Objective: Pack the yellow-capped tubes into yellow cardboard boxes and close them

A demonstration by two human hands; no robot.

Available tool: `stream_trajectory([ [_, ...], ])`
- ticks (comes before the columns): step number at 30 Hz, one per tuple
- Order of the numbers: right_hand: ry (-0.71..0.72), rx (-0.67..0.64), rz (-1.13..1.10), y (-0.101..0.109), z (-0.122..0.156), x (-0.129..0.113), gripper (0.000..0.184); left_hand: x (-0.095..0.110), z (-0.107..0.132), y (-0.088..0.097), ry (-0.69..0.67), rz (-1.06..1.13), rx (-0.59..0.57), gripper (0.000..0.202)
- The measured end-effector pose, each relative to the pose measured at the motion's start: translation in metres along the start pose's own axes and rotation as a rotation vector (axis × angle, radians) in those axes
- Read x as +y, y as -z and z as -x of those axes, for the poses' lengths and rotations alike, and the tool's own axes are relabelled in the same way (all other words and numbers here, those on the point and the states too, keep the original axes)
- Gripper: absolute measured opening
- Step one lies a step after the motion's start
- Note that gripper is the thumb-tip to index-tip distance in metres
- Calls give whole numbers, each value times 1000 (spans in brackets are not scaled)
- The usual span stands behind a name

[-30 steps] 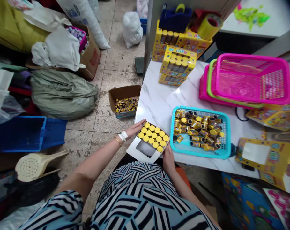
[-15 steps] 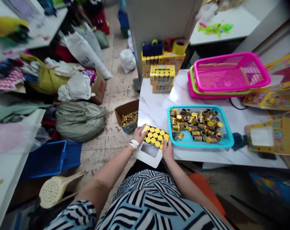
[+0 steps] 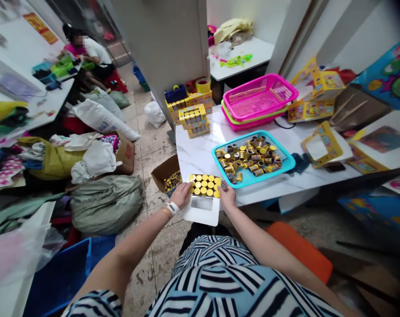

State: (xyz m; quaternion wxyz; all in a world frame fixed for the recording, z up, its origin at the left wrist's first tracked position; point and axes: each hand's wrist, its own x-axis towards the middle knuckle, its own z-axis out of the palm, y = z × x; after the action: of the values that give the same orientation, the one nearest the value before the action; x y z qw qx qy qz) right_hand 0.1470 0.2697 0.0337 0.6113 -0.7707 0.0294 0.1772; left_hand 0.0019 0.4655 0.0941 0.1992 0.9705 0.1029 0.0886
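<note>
Both my hands hold a white card [image 3: 201, 215] with a clear window, just off the front edge of the marble table. A block of small tubes with yellow caps [image 3: 203, 185] stands in rows on the card's upper part. My left hand [image 3: 180, 195] grips the block's left side, and a white wristband and a thin gold bangle show on that wrist. My right hand [image 3: 226, 196] presses against its right side. Right of my right hand sits a teal plastic basket [image 3: 252, 175] heaped with loose gold-and-black tubes.
Stacked pink and green baskets [image 3: 259, 99] and yellow display boxes [image 3: 193, 116] stand on the marble table [image 3: 200, 149]. A cardboard box of tubes [image 3: 165, 174] lies on the floor below my left hand. Sacks and bags crowd the floor at left. A seated person [image 3: 87, 57] works at the far back left.
The view has swung up and left, showing more of the room. The card has moved from tilted to nearly level, and both hands now close on the sides of the tube block.
</note>
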Motion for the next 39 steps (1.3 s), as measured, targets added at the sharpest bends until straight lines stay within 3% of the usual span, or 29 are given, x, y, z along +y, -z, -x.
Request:
stream_trajectory([
  [4,-3,-24,-47,3,-1,-5,63,-20,20,17,-284,-106,-219,70],
  [6,-8,-57,-69,5,0,-7,66,-22,20,19,-331,-141,-258,78],
  [8,-25,-103,-96,7,-1,-9,69,-21,16,17,-337,-115,-223,74],
  [13,-89,-197,-168,13,-2,-7,67,-17,-7,3,-98,203,8,26],
  [18,-142,-302,-216,29,13,-9,64,-15,-22,-15,210,434,104,17],
  [21,-120,-404,-229,36,22,-13,59,-16,-27,-25,308,484,118,21],
  [23,-85,-367,-168,32,25,-14,63,-16,-27,-29,366,534,115,34],
  [26,-43,-180,-50,21,29,-11,69,-18,-21,-29,427,640,108,42],
  [31,-7,-104,-38,17,54,-4,78,-25,2,-16,296,873,10,52],
  [34,-46,-78,8,19,63,-5,66,-27,7,-14,344,937,-26,43],
  [39,-46,-24,170,15,50,-9,53,-20,-4,-22,509,845,-8,15],
])
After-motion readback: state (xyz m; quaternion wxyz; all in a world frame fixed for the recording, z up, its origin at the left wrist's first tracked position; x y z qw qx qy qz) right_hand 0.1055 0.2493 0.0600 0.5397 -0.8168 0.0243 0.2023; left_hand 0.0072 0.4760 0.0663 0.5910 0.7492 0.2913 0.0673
